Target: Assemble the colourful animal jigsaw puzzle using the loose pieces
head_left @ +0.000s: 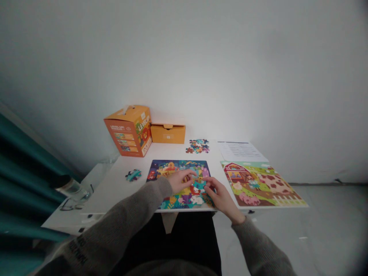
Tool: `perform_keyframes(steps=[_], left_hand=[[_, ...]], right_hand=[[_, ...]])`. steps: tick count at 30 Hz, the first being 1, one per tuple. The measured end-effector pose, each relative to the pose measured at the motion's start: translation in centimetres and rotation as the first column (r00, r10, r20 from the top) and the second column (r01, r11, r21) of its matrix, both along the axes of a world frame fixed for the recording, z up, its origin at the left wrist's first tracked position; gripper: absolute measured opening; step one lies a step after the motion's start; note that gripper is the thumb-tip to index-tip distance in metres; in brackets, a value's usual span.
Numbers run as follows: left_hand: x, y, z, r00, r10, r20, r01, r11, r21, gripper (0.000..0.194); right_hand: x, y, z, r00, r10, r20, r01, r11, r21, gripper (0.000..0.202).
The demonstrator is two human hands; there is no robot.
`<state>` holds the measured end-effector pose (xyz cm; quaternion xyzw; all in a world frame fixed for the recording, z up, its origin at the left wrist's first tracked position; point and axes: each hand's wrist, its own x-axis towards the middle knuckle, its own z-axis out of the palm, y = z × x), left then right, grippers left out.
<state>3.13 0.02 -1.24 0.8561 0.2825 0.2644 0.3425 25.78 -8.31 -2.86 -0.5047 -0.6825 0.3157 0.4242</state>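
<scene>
Holds the left hand [181, 181] over the middle of a rectangular, multicoloured cardboard puzzle [184, 167], fingers bent and slightly apart, and the right hand [220, 194] at its right edge, thumb and fingertips near each other; cannot tell whether clamped on a piece. Has the puzzle flat at the near edge of a white table [117, 193], apparently for easy reach, with loose multicoloured jigsaw pieces [204, 147] behind it and to its left, probably to avoid covering its picture.

Watching remotely, I log: left sleeve [135, 209] grey, ribbed-looking, dark lettering [78, 251] on forearm, too blurred for me to read; right sleeve [258, 243] matching grey; left hand [178, 181], right hand [222, 196] bare; black legwear [194, 235].
</scene>
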Motion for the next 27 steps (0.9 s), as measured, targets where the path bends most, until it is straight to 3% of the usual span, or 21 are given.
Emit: perform_keyframes(steps=[3,7,12,16,27], left_hand=[[1.1,-0.3,-0.5,0.998,-0.048,-0.046,0.046,0.998,-0.035,0.034],[2.6,0.1,-1.1,0.994,-0.018,-0.110,0.010,0.997,-0.076,0.020],[3.7,1.3,-1.2,0.994,0.012,-0.107,-0.040,0.965,-0.260,0.013],[4.4,1.8,-1.5,0.992,0.011,-0.125,-0.055,0.933,-0.356,0.014],[5.2,1.9,-2.5,0.981,0.010,-0.194,-0.069,0.951,-0.302,0.018]], right_hand=[[-0.1,0.0,-0.6,0.998,0.020,0.051,-0.021,1.000,0.010,0.026],[0.0,-0.1,-0.9,0.990,-0.011,0.139,0.005,0.999,0.040,0.026],[0.8,-0.8,-0.6,0.961,-0.121,0.250,0.064,0.972,0.226,0.021],[1.1,-2.2,-0.3,0.925,-0.116,0.362,0.018,0.965,0.262,0.019],[1.1,-3.8,-1.1,0.854,-0.082,0.514,-0.086,0.952,0.294,0.017]])
